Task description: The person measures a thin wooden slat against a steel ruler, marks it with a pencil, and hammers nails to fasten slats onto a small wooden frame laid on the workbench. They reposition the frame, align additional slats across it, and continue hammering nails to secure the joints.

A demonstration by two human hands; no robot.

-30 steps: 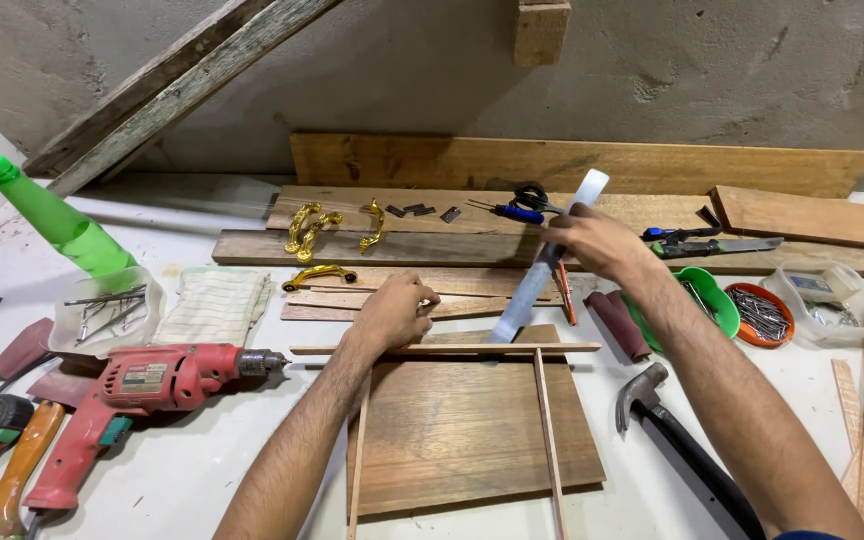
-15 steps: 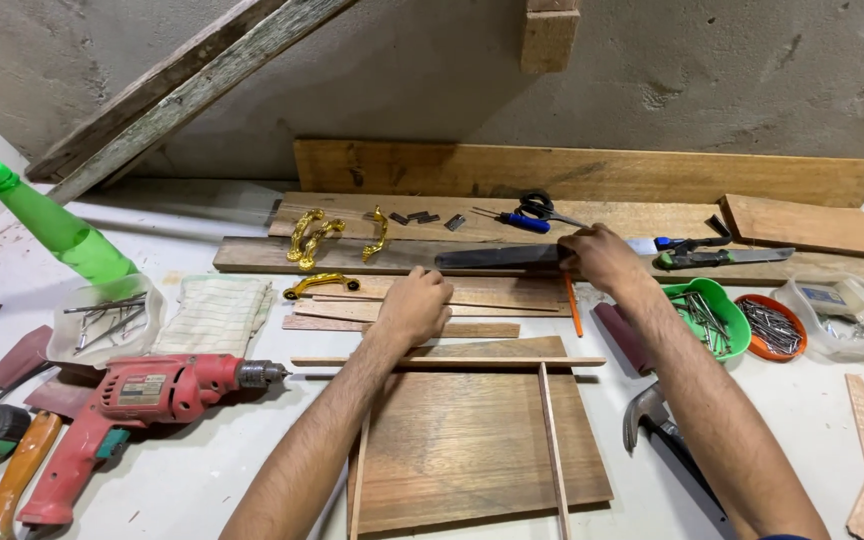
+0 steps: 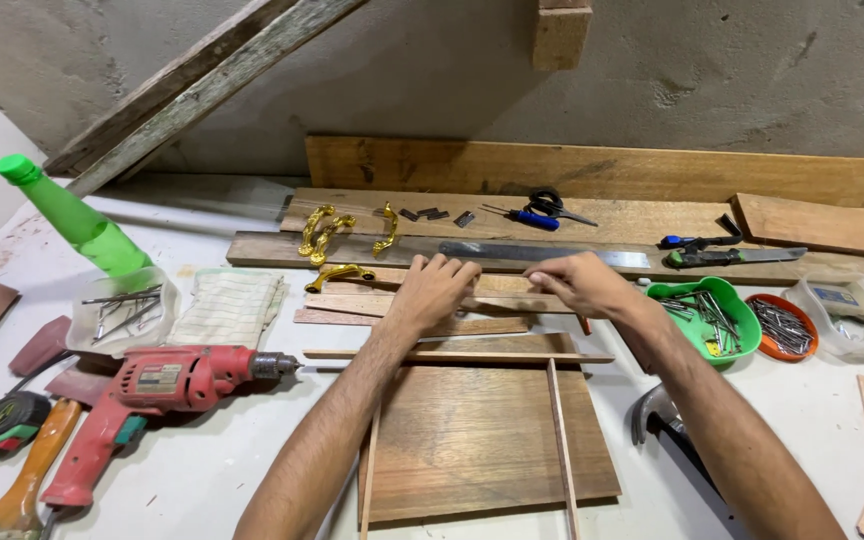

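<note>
Head view: both hands sit on the thin wood strips (image 3: 432, 300) beyond the square board (image 3: 487, 440). The left hand (image 3: 435, 290) presses flat, fingers loosely curled, clasping nothing; the right hand (image 3: 580, 283) pinches a strip's edge. Four gold handles (image 3: 330, 236), two nail bowls (image 3: 709, 315), one red drill (image 3: 157, 392). The tube raised a second ago is gone; a steel ruler (image 3: 542, 254) now lies behind the hands.
</note>
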